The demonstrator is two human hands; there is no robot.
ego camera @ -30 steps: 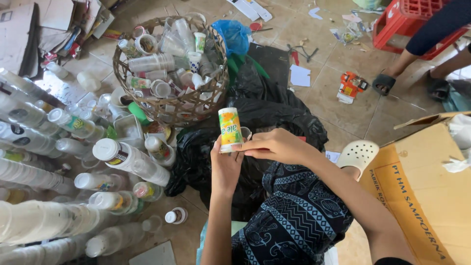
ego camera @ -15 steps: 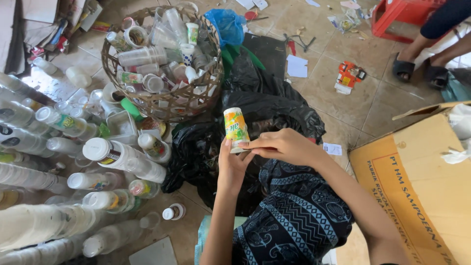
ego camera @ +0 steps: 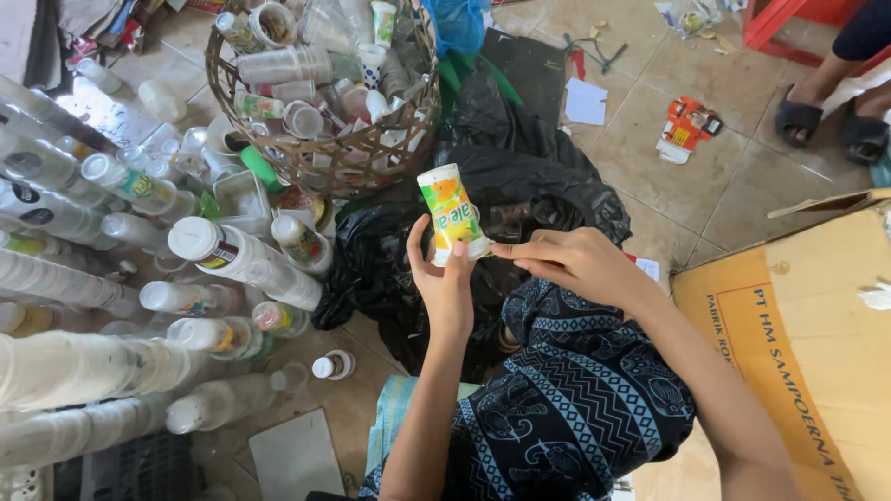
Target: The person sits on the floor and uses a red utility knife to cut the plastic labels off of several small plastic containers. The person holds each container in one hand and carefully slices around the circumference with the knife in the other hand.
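The left hand grips a small plastic cup from below, fingers curled round its lower part, while the right hand pinches the cup's bottom rim from the right. The cup is white with a yellow, orange and green label, held tilted above a black plastic bag. Beneath is a tiled floor. On the far left stands a woven basket full of cups; stacked clear cups lie at the left, and a cardboard box sits at the right.
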